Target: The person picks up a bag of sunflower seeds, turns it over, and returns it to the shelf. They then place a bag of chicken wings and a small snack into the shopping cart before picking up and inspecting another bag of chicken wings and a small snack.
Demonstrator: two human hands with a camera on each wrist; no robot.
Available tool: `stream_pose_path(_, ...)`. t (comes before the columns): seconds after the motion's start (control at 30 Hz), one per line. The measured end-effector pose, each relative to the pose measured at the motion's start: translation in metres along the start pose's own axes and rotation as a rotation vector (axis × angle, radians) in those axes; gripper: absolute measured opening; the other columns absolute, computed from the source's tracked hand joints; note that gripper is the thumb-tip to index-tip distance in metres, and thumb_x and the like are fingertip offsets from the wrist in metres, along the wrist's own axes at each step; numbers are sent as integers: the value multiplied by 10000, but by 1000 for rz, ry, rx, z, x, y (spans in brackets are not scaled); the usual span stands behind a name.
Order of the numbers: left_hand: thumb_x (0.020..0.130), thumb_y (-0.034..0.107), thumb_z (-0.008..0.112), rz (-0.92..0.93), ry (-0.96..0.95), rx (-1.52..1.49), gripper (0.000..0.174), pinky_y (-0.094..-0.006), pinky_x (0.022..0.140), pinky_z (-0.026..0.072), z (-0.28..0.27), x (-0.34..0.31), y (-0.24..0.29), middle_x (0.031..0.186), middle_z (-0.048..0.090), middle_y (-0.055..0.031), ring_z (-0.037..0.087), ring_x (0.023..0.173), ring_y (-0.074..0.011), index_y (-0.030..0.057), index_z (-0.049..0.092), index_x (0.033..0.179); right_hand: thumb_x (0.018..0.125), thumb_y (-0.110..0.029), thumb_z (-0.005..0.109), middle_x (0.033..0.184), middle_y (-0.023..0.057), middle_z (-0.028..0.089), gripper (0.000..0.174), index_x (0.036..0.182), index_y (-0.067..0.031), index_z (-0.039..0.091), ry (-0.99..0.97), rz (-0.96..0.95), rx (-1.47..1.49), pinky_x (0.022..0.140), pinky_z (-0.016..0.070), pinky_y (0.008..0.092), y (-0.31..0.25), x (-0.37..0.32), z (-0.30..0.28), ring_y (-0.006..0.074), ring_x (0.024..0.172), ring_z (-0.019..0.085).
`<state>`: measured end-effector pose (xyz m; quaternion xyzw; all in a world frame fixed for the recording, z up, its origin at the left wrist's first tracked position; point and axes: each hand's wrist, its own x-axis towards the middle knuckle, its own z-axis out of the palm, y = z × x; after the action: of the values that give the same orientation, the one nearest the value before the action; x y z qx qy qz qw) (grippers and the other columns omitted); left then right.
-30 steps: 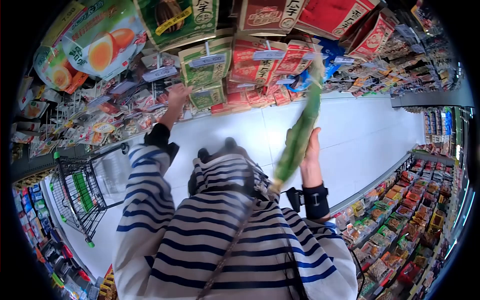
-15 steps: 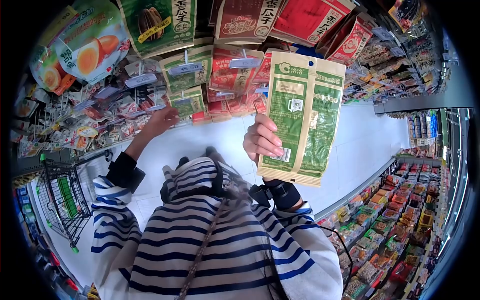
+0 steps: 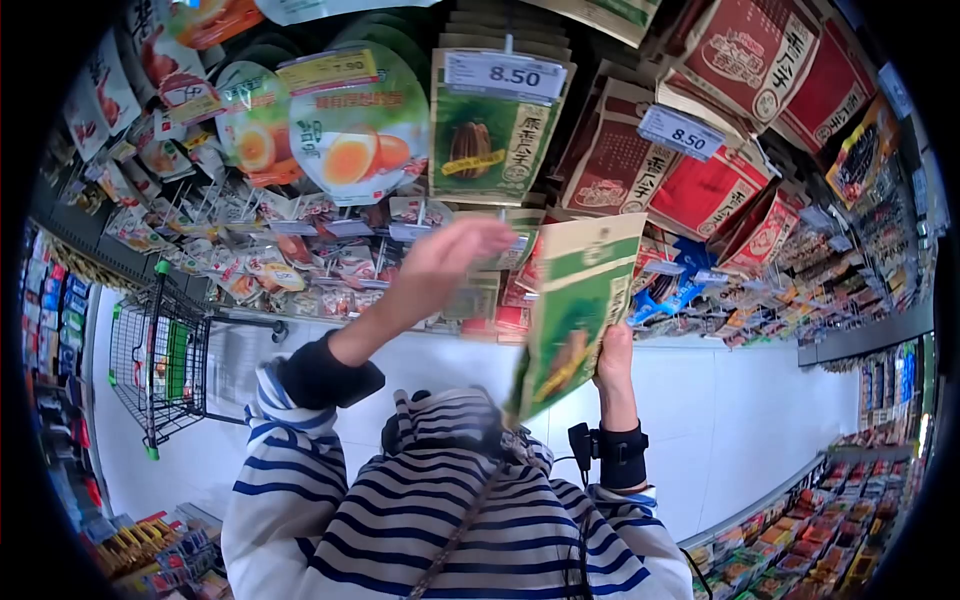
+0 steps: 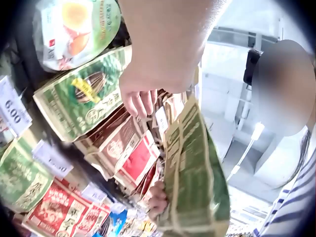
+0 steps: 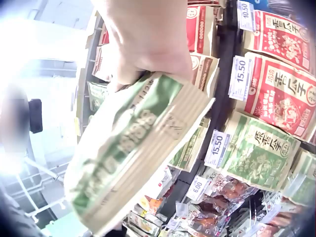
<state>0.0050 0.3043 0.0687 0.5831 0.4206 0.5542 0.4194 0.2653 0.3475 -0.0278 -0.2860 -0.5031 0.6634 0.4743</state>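
Observation:
A green and tan bag of sunflower seeds (image 3: 583,310) stands tilted in front of the body, its edge gripped by my right hand (image 3: 614,358). Seen from the right wrist, the bag (image 5: 131,143) hangs beneath the hand (image 5: 148,47), lettering facing the camera. My left hand (image 3: 455,258), blurred, is raised left of the bag with nothing in it. Its fingers (image 4: 138,102) hang loosely bent in the left wrist view, near the bag's top corner. Behind, a matching green bag (image 3: 490,145) hangs on the rack under an 8.50 tag (image 3: 503,77).
Red seed bags (image 3: 625,150) hang at the right of the rack, and round-topped egg packs (image 3: 355,140) at its left. A black wire shopping cart (image 3: 155,360) stands on the white floor (image 3: 700,410) at left. Shelves of packaged snacks (image 3: 830,530) line the lower right.
The bag's printed back faced up half a second ago; now it is turned and tilted, with its front showing. My left hand has come up and right, closer to it. The head view has shifted.

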Motion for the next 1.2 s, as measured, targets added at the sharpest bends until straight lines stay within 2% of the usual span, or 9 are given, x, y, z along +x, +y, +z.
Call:
stream_pose_path(0.1, 909, 270, 321, 10, -18, -39, 386, -272, 862, 379, -11, 13, 31, 1036, 552, -103, 516, 976, -159, -22, 464, 1117, 781, -287, 609, 918, 33, 571, 393, 1026, 8, 525, 51, -100, -262, 734, 415, 233, 1, 9, 18, 103, 815, 519)
stream_pose_path(0.23, 769, 161, 608, 26, 23, 338, 253, -220, 751, 433, -29, 43, 29, 929, 597, -38, 545, 849, -85, 33, 581, 984, 787, -211, 608, 861, 27, 571, 296, 976, 5, 536, 62, -175, -356, 694, 404, 224, -7, 32, 49, 87, 764, 496)
stream_pose_path(0.27, 741, 179, 639, -28, 77, 195, 226, -211, 729, 438, -33, 51, 28, 871, 613, -17, 554, 804, -75, 46, 609, 921, 792, -205, 601, 848, 29, 572, 278, 962, 6, 535, 71, -191, -360, 687, 404, 225, -10, 40, 58, 86, 753, 494)
stream_pose_path(0.43, 714, 213, 666, 25, 104, 203, 290, -169, 614, 438, -61, 88, 24, 777, 619, -41, 564, 702, -65, 2, 604, 903, 808, -186, 579, 788, 40, 576, 220, 888, 12, 527, 123, -253, -474, 660, 403, 226, -17, 72, 84, 86, 712, 491)
stream_pose_path(0.6, 681, 229, 690, -10, 110, 556, 367, -223, 669, 455, -79, 112, 14, 846, 628, -72, 575, 757, -105, -27, 603, 930, 799, -214, 596, 750, 44, 572, 245, 850, 14, 524, 107, -318, -463, 650, 399, 222, -11, 96, 90, 80, 698, 482)
stream_pose_path(0.7, 694, 167, 686, 74, 91, 315, 318, -219, 708, 445, -81, 118, 19, 862, 631, -59, 571, 767, -98, -25, 604, 935, 800, -224, 596, 745, 40, 569, 250, 848, 11, 526, 116, -368, -433, 643, 400, 224, -21, 103, 98, 79, 690, 480)
stream_pose_path(0.8, 700, 127, 683, 27, 158, 380, 298, -224, 743, 437, -79, 124, 32, 888, 631, -54, 567, 783, -91, -19, 604, 948, 808, -214, 583, 774, 35, 572, 237, 878, 6, 530, 78, -335, -428, 641, 401, 218, -26, 113, 98, 74, 700, 484)
stream_pose_path(1.0, 690, 102, 691, 175, 142, 271, 275, -218, 738, 432, -78, 121, 38, 897, 626, -31, 548, 806, -72, 10, 613, 937, 809, -175, 573, 862, 27, 588, 252, 988, 0, 546, -48, -404, -411, 695, 410, 215, -58, 133, 112, 71, 780, 503)
stream_pose_path(1.2, 728, 95, 645, 178, 150, 229, 290, -223, 756, 424, -85, 126, 31, 926, 613, -26, 539, 827, -74, 29, 586, 1004, 798, -98, 576, 812, 1, 589, 164, 921, 11, 571, -161, -366, -284, 618, 400, 182, -92, 172, 123, 32, 702, 499)
